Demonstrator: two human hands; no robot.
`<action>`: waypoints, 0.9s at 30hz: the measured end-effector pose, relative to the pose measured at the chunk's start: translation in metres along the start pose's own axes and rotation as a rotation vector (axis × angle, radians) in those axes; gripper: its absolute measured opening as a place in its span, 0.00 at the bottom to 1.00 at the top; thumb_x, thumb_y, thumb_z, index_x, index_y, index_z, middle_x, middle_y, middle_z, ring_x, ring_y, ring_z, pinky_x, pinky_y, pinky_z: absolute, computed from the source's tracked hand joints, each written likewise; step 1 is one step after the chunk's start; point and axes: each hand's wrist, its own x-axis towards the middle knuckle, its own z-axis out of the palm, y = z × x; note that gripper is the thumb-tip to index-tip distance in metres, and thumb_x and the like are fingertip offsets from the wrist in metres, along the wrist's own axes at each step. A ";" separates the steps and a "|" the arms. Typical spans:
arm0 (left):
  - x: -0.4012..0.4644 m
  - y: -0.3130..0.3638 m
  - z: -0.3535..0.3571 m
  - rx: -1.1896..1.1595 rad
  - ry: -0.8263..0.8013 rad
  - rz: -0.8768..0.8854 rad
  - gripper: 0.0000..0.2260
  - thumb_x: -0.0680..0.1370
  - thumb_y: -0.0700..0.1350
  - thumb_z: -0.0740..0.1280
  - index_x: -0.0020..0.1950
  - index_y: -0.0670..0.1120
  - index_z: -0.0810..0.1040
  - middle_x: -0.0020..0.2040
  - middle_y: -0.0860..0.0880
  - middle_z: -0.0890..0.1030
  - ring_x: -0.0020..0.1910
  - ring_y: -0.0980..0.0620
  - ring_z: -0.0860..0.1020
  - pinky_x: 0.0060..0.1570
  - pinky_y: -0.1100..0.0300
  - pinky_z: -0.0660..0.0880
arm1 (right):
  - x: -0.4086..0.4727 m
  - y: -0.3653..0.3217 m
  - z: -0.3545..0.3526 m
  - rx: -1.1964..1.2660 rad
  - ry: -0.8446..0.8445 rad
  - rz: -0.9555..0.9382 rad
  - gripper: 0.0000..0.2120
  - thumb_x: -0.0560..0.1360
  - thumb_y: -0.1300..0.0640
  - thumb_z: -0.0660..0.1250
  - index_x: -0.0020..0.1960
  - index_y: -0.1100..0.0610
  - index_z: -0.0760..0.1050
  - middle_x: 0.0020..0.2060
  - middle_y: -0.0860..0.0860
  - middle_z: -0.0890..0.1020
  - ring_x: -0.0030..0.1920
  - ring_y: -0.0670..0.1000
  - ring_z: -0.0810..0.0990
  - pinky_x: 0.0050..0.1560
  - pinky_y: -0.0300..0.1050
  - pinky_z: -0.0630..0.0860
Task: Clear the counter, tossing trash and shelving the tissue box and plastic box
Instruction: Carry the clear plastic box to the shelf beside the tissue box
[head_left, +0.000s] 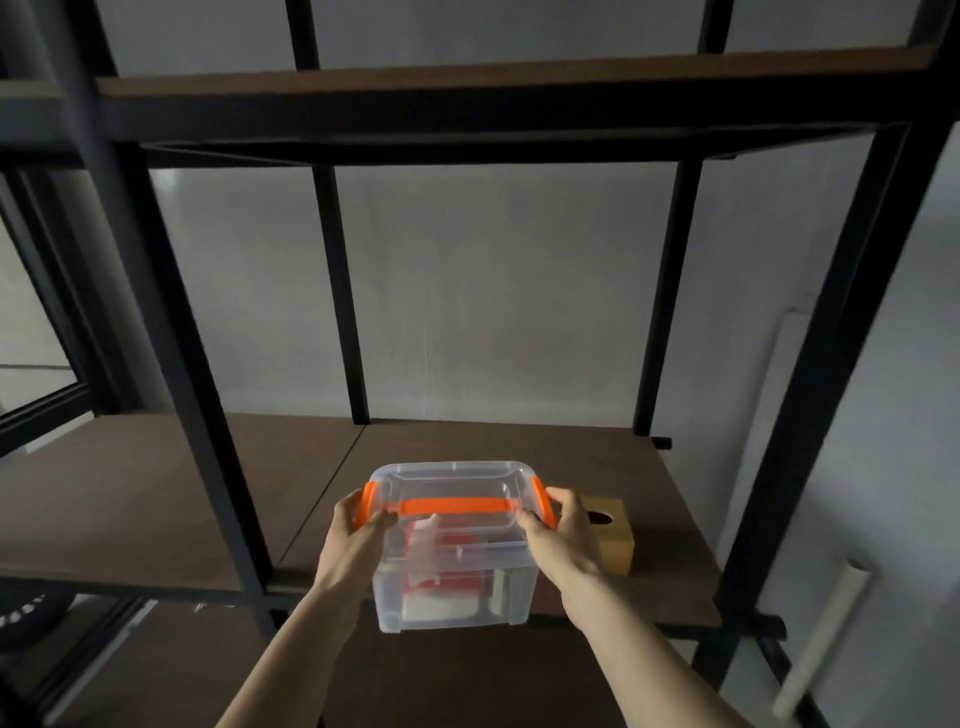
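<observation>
A clear plastic box (452, 577) with an orange handle and orange side clips is held in front of a brown shelf board (493, 447). My left hand (358, 535) grips its left side and my right hand (563, 535) grips its right side, both near the clips. Red and white items show through its walls. The box's front bottom edge overhangs the shelf's front rail. A tan tissue box (613, 530) with an oval opening on top stands on the same shelf, just right of the plastic box and partly hidden by my right hand.
The shelf unit has black metal posts (202, 395) and an upper board (467, 83) well above. A second brown board (104, 493) extends to the left. A lower shelf shows beneath. A grey wall stands behind, with pale strips (826, 634) leaning at the right.
</observation>
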 end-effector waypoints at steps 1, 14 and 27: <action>0.016 0.001 0.005 0.015 -0.002 -0.004 0.26 0.78 0.46 0.68 0.74 0.51 0.65 0.60 0.46 0.78 0.56 0.42 0.79 0.59 0.38 0.77 | 0.014 0.001 0.004 -0.008 -0.004 0.012 0.21 0.79 0.45 0.70 0.67 0.49 0.68 0.57 0.52 0.77 0.51 0.50 0.79 0.40 0.41 0.76; 0.179 -0.041 0.031 0.146 -0.110 -0.131 0.27 0.75 0.44 0.69 0.73 0.54 0.67 0.59 0.49 0.79 0.56 0.45 0.79 0.59 0.43 0.77 | 0.133 0.031 0.067 -0.139 0.012 0.165 0.26 0.77 0.43 0.71 0.70 0.47 0.66 0.56 0.47 0.73 0.54 0.49 0.77 0.47 0.45 0.78; 0.269 -0.101 0.046 0.345 -0.219 -0.175 0.19 0.74 0.33 0.69 0.61 0.48 0.71 0.47 0.51 0.79 0.50 0.45 0.80 0.52 0.44 0.80 | 0.197 0.078 0.124 -0.235 -0.006 0.321 0.26 0.79 0.51 0.71 0.72 0.51 0.65 0.60 0.52 0.79 0.57 0.53 0.82 0.57 0.52 0.84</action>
